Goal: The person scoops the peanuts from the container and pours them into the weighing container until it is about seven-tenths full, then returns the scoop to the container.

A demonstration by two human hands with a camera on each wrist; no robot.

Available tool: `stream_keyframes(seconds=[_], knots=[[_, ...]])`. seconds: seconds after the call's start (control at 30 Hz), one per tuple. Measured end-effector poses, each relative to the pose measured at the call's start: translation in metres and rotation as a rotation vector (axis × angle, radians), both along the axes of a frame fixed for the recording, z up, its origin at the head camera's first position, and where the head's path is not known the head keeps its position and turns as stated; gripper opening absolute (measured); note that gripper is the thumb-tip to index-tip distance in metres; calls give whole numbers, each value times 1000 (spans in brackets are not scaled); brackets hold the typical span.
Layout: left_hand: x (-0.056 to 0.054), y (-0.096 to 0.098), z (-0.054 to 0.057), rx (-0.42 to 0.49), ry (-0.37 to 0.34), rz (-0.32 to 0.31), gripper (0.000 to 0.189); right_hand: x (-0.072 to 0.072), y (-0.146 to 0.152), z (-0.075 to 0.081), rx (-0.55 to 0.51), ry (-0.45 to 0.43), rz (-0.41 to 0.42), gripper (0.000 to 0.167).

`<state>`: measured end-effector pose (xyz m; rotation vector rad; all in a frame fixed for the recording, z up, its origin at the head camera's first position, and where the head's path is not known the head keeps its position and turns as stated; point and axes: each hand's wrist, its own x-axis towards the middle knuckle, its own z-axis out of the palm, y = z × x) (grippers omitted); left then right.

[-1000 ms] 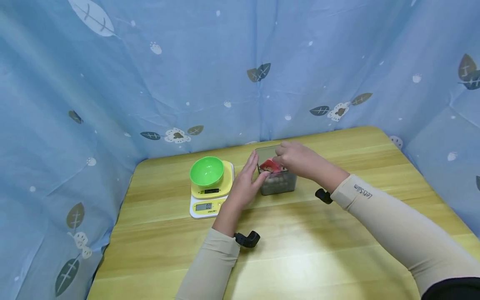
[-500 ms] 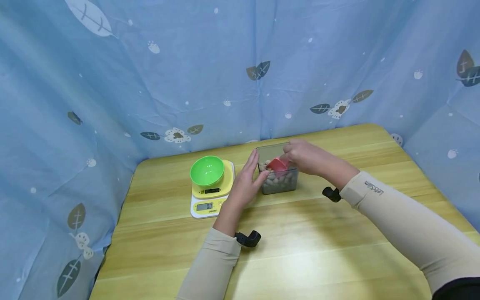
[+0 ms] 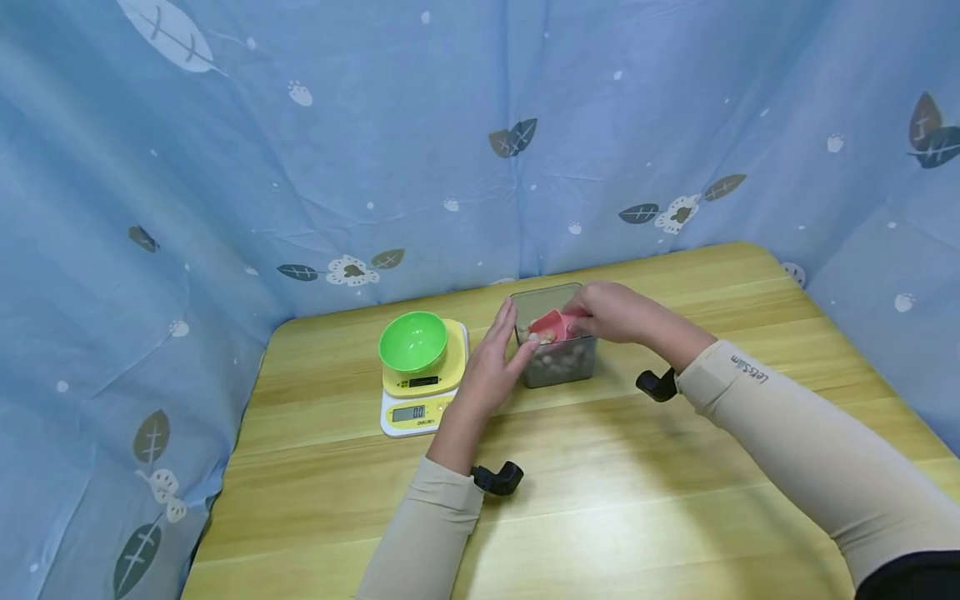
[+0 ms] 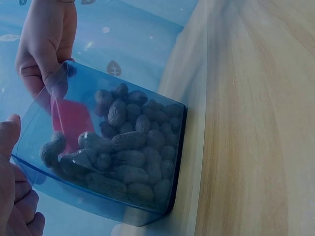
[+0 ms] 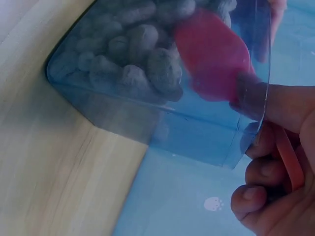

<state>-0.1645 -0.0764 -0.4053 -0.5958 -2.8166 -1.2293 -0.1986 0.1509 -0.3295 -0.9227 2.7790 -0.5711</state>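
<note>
A see-through dark grey container on the table holds several unshelled peanuts. My right hand grips the handle of a red scoop at the container's right rim. In the right wrist view, the handle runs through the curled fingers and the scoop's bowl lies inside the container among the peanuts. Some peanuts sit in or against the scoop's mouth. My left hand rests along the container's left side with its fingers straight and its thumb by the near rim.
Left of the container stands a yellow and white kitchen scale, its display reading 0.0. On its platform sits a green bowl. A blue patterned curtain hangs behind the wooden table.
The right hand first moved right with the scoop, which then tipped its mouth back toward the left with peanuts at it. The left hand has stayed at the container's side.
</note>
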Motion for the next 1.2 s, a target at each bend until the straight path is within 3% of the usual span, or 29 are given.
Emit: stream_keyframes(seconds=[0.17,0.3,0.47,0.73,1.07,1.2], knots=[[1,0,0,0,3,-4,71,-1,5,3,-43,-67,-23,10],[2,-1,0,-7,7,-1,71,0,8,7,-95,-55,-32,10],[1,-1,0,3,9,4,71,1,8,1,-132,-18,-49,15],[1,-1,0,-1,3,-8,72,3,14,-6,-142,-30,-182,31],[1,-1,1,7,-1,-23,76,3,24,-19,-238,-107,-282,35],[2,-2,1,0,-4,-20,75,3,26,-20,-256,-121,-287,34]])
